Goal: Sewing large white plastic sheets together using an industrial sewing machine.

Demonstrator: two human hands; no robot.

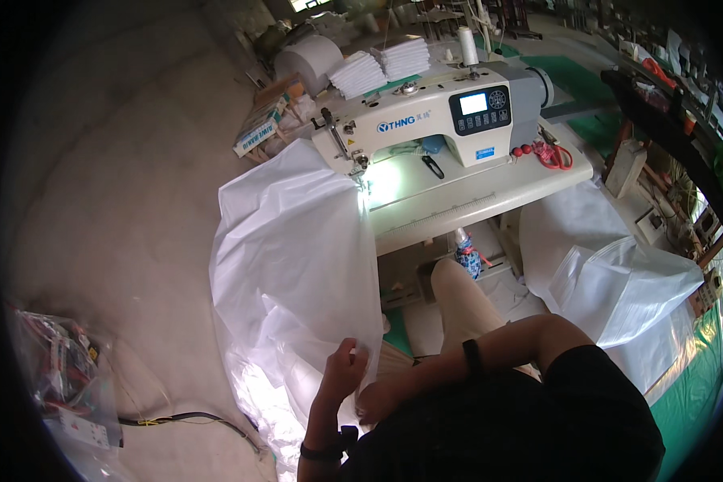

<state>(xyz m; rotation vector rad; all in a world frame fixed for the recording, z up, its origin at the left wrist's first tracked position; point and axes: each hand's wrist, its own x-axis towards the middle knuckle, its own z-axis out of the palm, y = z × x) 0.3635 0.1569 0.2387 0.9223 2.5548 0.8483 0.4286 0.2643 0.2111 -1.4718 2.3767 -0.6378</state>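
Note:
A large white sheet of thin, slightly shiny material (297, 233) hangs from the sewing machine's needle area down over the table's left end to my lap. My left hand (344, 371) is closed on the sheet's near right edge, thumb and fingers curled together. Just below and to its right, my right hand (373, 403) lies close against the sheet, with its fingers mostly hidden. The white sewing machine (410, 120) stands ahead, its lamp lighting the needle area, where the sheet's far end lies.
Black thread snips (432, 167) lie on the machine bed, and red-handled scissors (554, 156) at the table's right end. White folded stacks (358, 75) stand behind. More white sheeting (610, 281) hangs at the right. A clear bag (64, 361) and a black cable (201, 415) are on the floor at left.

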